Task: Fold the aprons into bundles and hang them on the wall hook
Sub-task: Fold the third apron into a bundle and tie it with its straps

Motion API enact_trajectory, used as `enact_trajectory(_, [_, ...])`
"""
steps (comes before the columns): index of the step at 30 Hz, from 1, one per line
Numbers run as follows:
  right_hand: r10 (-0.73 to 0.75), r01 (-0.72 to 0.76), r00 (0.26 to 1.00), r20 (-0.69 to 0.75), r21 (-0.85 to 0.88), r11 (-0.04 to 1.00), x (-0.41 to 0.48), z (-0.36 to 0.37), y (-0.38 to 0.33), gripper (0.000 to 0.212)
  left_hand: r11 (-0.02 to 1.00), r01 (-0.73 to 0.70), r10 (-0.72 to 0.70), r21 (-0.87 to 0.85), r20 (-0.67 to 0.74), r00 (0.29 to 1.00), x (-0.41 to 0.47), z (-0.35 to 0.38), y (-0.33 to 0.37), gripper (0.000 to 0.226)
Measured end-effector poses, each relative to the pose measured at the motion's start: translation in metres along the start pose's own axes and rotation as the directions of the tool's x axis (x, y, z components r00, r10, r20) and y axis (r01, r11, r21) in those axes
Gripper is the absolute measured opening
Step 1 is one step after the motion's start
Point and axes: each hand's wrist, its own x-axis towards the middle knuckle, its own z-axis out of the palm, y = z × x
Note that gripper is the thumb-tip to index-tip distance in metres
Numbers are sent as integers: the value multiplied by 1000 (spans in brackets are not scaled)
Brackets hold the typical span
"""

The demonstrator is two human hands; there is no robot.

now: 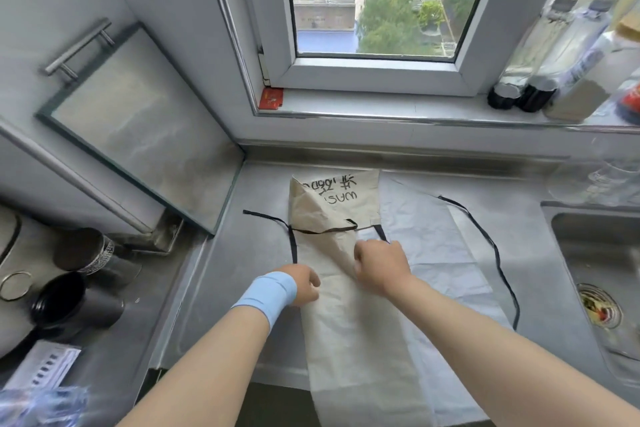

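Directly under right hand (381, 265), apron (349, 340)

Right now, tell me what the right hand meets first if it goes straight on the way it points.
Likely the thin black strap lying across the folded beige fabric apron, just beyond the right hand; depth is unclear.

Bare steel runs along the back edge of the grey stainless-steel counter (263, 191), between the wall and a beige apron with black lettering (346, 322) laid over a creased white apron (433, 253); together they cover the counter's middle down to its front edge. A glass-fronted grey panel (138, 121) leans at the back left corner, leaving a narrow open strip beside the beige apron (a short black tie (266, 215) lies across it). Toward the right edge, a looping black strap (498, 263) stops short of the recessed steel sink (595, 253).
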Motion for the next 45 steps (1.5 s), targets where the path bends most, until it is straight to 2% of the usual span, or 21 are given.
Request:
enact_trajectory(3, [59, -29, 989, -136, 218, 976, 32, -27, -13, 23, 992, -6, -10, -124, -132, 991, 11, -26, -6, 31])
enact_trajectory(7, [56, 27, 969, -241, 328, 944, 89, -58, -55, 46, 970, 46, -119, -240, -300, 947, 27, -64, -18, 27])
enact_trajectory(9, [71, 0, 976, -204, 329, 944, 121, -73, -82, 57, 935, 73, -195, -347, -330, 924, 38, -79, -28, 28])
enact_trajectory(11, [50, -22, 990, -130, 204, 979, 147, -82, -104, 56, 888, 105, -276, -448, -335, 901, 49, -92, -38, 27])
enact_trajectory(13, [27, -25, 999, -21, 120, 992, 170, -83, -115, 35, 835, 106, -318, -540, -318, 893, 60, -99, -49, 29])
enact_trajectory(15, [12, -19, 998, 64, 114, 993, 189, -76, -113, 15, 783, 92, -336, -615, -293, 895, 69, -103, -56, 33])
enact_trajectory(16, [7, -20, 996, 89, 151, 988, 198, -72, -108, 13, 763, 90, -346, -640, -286, 894, 74, -105, -59, 35])
enact_trajectory(18, [2, -41, 992, 126, 310, 950, 213, -68, -94, 26, 720, 96, -373, -687, -267, 888, 85, -108, -63, 39])
enact_trajectory(21, [22, -147, 977, 210, 600, 786, 222, -68, -77, 37, 634, 101, -365, -767, -182, 913, 100, -109, -56, 57])
enact_trajectory(23, [94, -242, 963, 254, 648, 722, 226, -69, -70, 43, 579, 103, -332, -809, -119, 936, 108, -109, -48, 68])
enact_trajectory(24, [104, -255, 958, 268, 627, 736, 231, -70, -67, 42, 548, 90, -315, -831, -106, 943, 114, -109, -46, 64])
enact_trajectory(27, [70, -242, 945, 320, 540, 806, 241, -73, -65, 20, 528, 25, -253, -849, -130, 959, 124, -107, -45, 22])
enact_trajectory(29, [67, -215, 957, 282, 537, 816, 247, -74, -65, 29, 511, -12, -223, -860, -146, 964, 128, -107, -46, 19])
enact_trajectory(31, [100, -222, 961, 259, 501, 836, 254, -73, -68, 38, 495, -34, -208, -868, -157, 965, 130, -107, -48, 27])
enact_trajectory(33, [30, -129, 977, 213, 467, 875, 262, -71, -71, 25, 479, -48, -204, -877, -164, 965, 128, -107, -50, 19])
enact_trajectory(35, [-39, -57, 983, 180, 502, 863, 266, -68, -75, 34, 466, -75, -211, -882, -193, 958, 127, -107, -52, 10])
enact_trajectory(37, [-47, -53, 985, 165, 554, 831, 266, -65, -78, 39, 462, -109, -218, -880, -232, 948, 124, -107, -53, 16])
enact_trajectory(40, [-56, -129, 964, 259, 643, 755, 259, -60, -81, 42, 494, -127, -199, -860, -254, 947, 120, -108, -53, 30])
enact_trajectory(42, [-116, -115, 940, 320, 619, 777, 256, -65, -77, 46, 500, -104, -203, -860, -233, 951, 114, -107, -54, 42])
enact_trajectory(44, [-176, -90, 920, 351, 624, 776, 254, -73, -70, 46, 521, -97, -201, -848, -232, 952, 110, -106, -56, 65])
enact_trajectory(45, [-202, -90, 915, 350, 665, 742, 254, -76, -66, 47, 538, -114, -188, -835, -251, 950, 106, -107, -56, 80])
